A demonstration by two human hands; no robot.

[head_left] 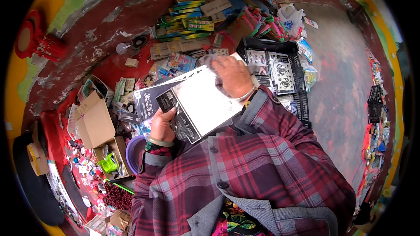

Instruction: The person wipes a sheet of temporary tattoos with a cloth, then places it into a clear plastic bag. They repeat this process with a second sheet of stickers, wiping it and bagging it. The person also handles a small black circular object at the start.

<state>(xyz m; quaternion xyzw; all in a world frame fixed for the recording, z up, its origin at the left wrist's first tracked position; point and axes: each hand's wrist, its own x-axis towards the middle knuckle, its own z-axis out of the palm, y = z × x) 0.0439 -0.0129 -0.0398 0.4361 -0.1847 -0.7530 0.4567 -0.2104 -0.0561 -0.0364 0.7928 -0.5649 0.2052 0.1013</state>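
My left hand grips the lower left edge of a stack of flat black-and-white printed sheets held in front of my chest. My right hand rests on the stack's upper right corner, fingers curled over a grey cloth-like piece there. A green bangle sits on my left wrist, and both arms wear red plaid sleeves. Just past my right hand stands a black plastic crate holding more black-and-white sheets.
A red cloth is strewn with small packets and boxes. Stacked green and pink packs lie at the far side. An open cardboard box and dark red beads sit at my left. Grey floor lies to the right.
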